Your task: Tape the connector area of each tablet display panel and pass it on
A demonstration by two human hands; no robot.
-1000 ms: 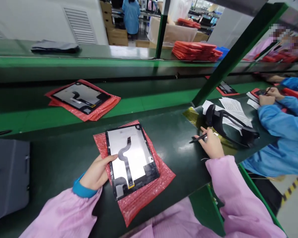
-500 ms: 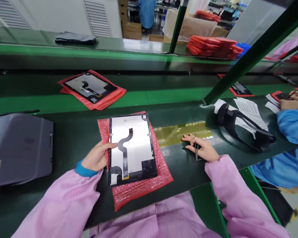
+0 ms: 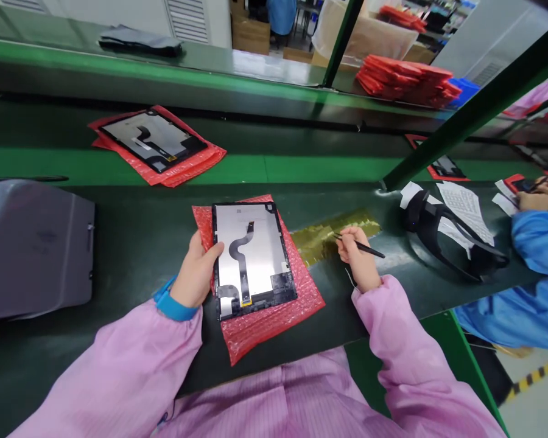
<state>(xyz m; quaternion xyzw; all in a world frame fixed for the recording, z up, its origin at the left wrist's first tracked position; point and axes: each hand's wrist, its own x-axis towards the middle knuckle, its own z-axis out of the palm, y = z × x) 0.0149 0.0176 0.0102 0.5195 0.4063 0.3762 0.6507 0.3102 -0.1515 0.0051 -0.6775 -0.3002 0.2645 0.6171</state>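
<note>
My left hand (image 3: 198,267) is closed on the left edge of a tablet screen panel (image 3: 265,255), thumb on top. The panel lies back side up, with a dark curved flex cable (image 3: 242,261) running along it. Under it is a red bubble-wrap bag (image 3: 308,295), partly covered. My right hand (image 3: 360,255) is closed around dark tweezers (image 3: 369,248), held like a pen. Their tips meet a strip of yellowish, see-through tape (image 3: 315,237) stuck to the bench right of the panel. Whether the tips grip a piece of tape is too small to tell.
Another screen panel (image 3: 155,140) rests on red bags (image 3: 210,161) at the back left. A grey bin (image 3: 36,249) stands at left. To the right lie a black headband-like visor (image 3: 447,234) and printed sheets (image 3: 468,207). A green post (image 3: 466,103) slants above. A co-worker's hands (image 3: 541,194) are at far right.
My right hand has turned from spread fingers with the tweezers hanging to a pen-like hold, tips on the tape. The panel and bag appear slightly further right as the view shifted.
</note>
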